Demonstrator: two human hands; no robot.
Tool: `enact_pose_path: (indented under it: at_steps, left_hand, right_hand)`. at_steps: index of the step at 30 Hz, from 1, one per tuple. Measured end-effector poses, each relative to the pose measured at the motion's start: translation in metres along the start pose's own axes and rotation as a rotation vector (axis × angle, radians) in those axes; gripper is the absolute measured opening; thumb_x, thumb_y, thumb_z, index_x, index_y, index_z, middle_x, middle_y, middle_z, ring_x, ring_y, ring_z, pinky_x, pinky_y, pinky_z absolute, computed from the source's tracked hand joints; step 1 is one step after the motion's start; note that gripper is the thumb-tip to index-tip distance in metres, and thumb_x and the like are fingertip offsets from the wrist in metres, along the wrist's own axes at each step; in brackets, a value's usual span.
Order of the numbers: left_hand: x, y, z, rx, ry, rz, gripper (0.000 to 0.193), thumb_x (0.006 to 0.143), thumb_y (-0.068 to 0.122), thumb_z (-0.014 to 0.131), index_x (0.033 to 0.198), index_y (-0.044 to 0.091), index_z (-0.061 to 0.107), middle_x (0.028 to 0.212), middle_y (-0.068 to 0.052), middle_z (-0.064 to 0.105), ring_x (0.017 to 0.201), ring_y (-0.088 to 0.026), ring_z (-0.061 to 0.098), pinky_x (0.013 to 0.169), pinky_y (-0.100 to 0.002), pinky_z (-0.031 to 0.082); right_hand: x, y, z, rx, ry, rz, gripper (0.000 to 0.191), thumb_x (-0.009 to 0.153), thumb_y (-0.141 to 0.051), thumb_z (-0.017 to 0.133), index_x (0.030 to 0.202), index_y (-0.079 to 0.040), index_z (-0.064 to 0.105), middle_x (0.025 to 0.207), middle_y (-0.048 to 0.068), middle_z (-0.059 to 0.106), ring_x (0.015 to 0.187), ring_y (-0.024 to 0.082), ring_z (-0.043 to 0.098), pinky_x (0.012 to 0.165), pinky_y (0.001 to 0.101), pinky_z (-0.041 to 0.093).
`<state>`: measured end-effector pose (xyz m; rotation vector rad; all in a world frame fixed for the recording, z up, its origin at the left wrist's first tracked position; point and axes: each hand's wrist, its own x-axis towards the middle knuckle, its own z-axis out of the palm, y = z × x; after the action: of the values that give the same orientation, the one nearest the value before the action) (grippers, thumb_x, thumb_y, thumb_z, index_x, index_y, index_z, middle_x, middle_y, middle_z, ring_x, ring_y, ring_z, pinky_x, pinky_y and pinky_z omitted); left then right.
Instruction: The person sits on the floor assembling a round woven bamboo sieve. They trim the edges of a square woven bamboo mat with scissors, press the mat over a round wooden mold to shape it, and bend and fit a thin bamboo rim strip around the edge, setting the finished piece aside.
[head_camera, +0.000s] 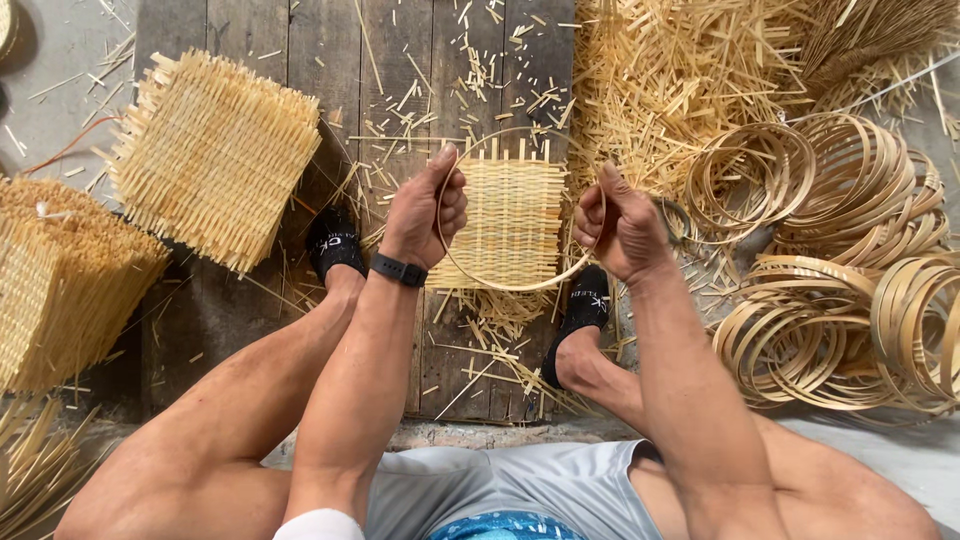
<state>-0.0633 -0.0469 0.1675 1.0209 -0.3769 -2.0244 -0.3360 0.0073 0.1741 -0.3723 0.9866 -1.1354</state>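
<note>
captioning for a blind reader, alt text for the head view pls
Both hands, left hand and right hand, grip a thin bamboo hoop around a small woven mat above wooden planks; stacked woven mats left, coiled hoops right.

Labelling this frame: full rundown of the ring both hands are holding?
The hoop is a thin, pale, bamboo-like strip bent into a near circle. The left hand and right hand grip its opposite sides, holding it face-up over a small woven mat on the plank floor. Whether it touches the mat is unclear.

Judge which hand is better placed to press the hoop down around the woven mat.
Roughly even, slightly left: the left hand and right hand both grip the thin round bamboo hoop framing the small woven bamboo mat.
</note>
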Motion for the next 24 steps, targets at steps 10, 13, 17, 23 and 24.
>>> enact_pose_path:
  at_steps: [10, 13, 17, 23, 24]
  left_hand:
    - [0.019, -0.027, -0.025, -0.124, 0.044, 0.027, 0.031, 0.096, 0.033, 0.073, 0.087, 0.004, 0.067, 0.056, 0.006, 0.047, 0.045, -0.005, 0.038, 0.039, -0.022, 0.029]
    - [0.031, -0.036, -0.042, -0.094, 0.238, 0.107, 0.026, 0.091, 0.034, 0.072, 0.093, 0.008, 0.072, 0.055, 0.006, 0.048, 0.044, -0.005, 0.04, 0.038, -0.02, 0.031]
    - [0.056, -0.059, -0.08, 0.14, 0.374, 0.245, 0.022, 0.083, 0.016, 0.081, 0.099, 0.009, 0.067, 0.068, 0.002, 0.063, 0.056, -0.008, 0.054, 0.047, -0.024, 0.047]
    - [0.088, -0.102, -0.134, 1.135, 0.636, 0.229, 0.019, 0.078, 0.007, 0.083, 0.097, 0.009, 0.084, 0.08, -0.008, 0.075, 0.07, -0.017, 0.067, 0.065, -0.033, 0.057]
    - [0.091, -0.104, -0.139, 1.112, 0.624, 0.221, 0.02, 0.078, 0.007, 0.083, 0.098, 0.01, 0.083, 0.082, -0.007, 0.077, 0.071, -0.016, 0.069, 0.067, -0.032, 0.059]
  right_hand:
    - [0.027, 0.023, -0.024, -0.005, 0.035, -0.052, 0.049, 0.1, -0.038, 0.072, 0.062, -0.016, 0.049, 0.052, -0.005, 0.037, 0.043, 0.009, 0.035, 0.036, 0.0237, 0.03]
    - [0.035, 0.038, -0.037, -0.286, 0.012, -0.066, 0.026, 0.097, -0.026, 0.073, 0.102, -0.001, 0.073, 0.073, 0.0, 0.063, 0.063, 0.008, 0.06, 0.057, 0.0228, 0.055]
    - [0.059, 0.073, -0.051, -0.695, 0.304, -0.101, 0.03, 0.084, -0.019, 0.078, 0.107, 0.0, 0.071, 0.081, 0.005, 0.074, 0.064, 0.012, 0.067, 0.052, 0.0296, 0.055]
    - [0.086, 0.123, -0.071, -1.23, 0.486, -0.245, 0.013, 0.081, -0.014, 0.086, 0.091, -0.007, 0.082, 0.084, 0.009, 0.076, 0.074, 0.017, 0.071, 0.072, 0.0356, 0.059]
    - [0.088, 0.128, -0.074, -1.242, 0.508, -0.245, 0.011, 0.08, -0.013, 0.087, 0.089, -0.007, 0.083, 0.084, 0.011, 0.074, 0.075, 0.019, 0.069, 0.07, 0.0363, 0.057]
